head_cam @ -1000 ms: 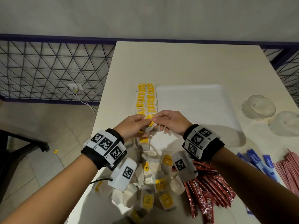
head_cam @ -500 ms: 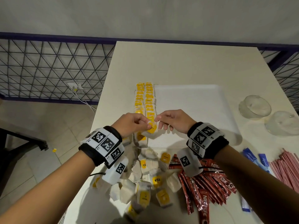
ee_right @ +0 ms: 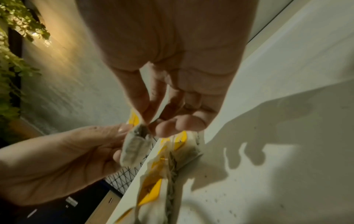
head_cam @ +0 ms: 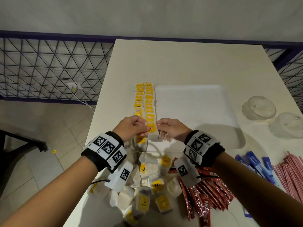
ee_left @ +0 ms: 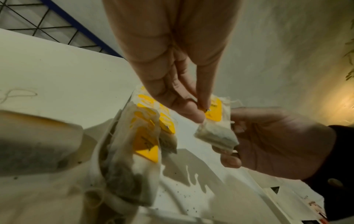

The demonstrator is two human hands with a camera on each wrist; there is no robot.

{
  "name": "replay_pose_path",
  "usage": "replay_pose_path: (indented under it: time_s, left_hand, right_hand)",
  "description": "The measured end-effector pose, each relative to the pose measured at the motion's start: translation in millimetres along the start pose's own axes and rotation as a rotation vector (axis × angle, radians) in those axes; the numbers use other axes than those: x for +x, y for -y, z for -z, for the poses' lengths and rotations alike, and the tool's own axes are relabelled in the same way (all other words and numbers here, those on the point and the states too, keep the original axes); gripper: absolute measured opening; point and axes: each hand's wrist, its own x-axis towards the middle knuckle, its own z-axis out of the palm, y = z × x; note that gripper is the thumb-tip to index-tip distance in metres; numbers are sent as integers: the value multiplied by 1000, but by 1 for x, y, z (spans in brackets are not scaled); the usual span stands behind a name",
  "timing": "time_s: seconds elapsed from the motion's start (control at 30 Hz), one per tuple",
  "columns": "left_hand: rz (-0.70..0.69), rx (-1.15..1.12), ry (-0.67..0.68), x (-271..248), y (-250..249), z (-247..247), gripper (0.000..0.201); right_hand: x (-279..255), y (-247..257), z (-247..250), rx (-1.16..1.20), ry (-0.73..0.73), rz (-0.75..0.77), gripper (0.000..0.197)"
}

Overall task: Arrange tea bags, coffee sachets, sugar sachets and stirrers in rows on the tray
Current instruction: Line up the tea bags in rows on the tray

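From the head view we pinch one tea bag (head_cam: pixel 153 131) between left hand (head_cam: pixel 131 128) and right hand (head_cam: pixel 172 129) at the tray (head_cam: pixel 196 112)'s near-left corner, wrist views seemingly confirming fingertip grips, next lowering it to extend the row.

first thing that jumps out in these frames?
Both hands, left hand and right hand, pinch one tea bag over the near-left corner of the white tray. Behind it run two rows of tea bags along the tray's left edge; a loose tea-bag pile lies near the wrists.
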Motion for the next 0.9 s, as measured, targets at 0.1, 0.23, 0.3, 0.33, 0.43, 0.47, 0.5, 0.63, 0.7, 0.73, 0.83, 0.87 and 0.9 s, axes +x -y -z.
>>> replay_pose_path:
  time_s: [0.1, 0.23, 0.3, 0.33, 0.43, 0.47, 0.5, 0.63, 0.7, 0.73, 0.83, 0.87, 0.9]
  left_hand:
    - [51, 30, -34, 4, 4, 1, 13]
    - [61, 128, -63, 8, 4, 2, 13]
    - [9, 316, -96, 11, 3, 0, 16]
    - [-25, 444, -117, 12, 2, 0, 16]
    - [-63, 708, -122, 17, 1, 0, 16]
    - [-57, 757, -103, 19, 3, 0, 22]
    - [-44, 790, -86, 20, 3, 0, 29]
    - [2, 980, -89, 19, -1, -8, 32]
    - [-9, 1101, -101, 20, -2, -12, 46]
    - [-15, 1152, -104, 20, -1, -14, 52]
    - [-19, 1243, -105, 21, 1, -18, 56]
    - [-20, 1251, -112, 21, 1, -19, 55]
    - [-23, 1256, -118, 21, 2, -20, 54]
  right_hand:
    - [1, -8, -6, -45, 41, -1, 15]
    - [12, -19, -12, -219, -30, 43, 13]
    - [18, -21, -12, -319, -88, 51, 22]
    - [21, -21, -12, -337, -107, 46, 26]
    - [29, -19, -9, -365, -133, 28, 27]
    - [32, -19, -8, -359, -143, 17, 24]
    - [35, -18, -7, -345, -156, 9, 21]
    - [40, -15, -9, -284, -165, -38, 15]
    - [41, -15, -12, -226, -173, -66, 15]
    - [42, -16, -13, -178, -193, -79, 18]
    - [44, -18, -17, -26, -265, -115, 30]
    - [45, -18, -17, -10, -266, -129, 31]
    - [46, -17, -17, -10, -249, -147, 30]
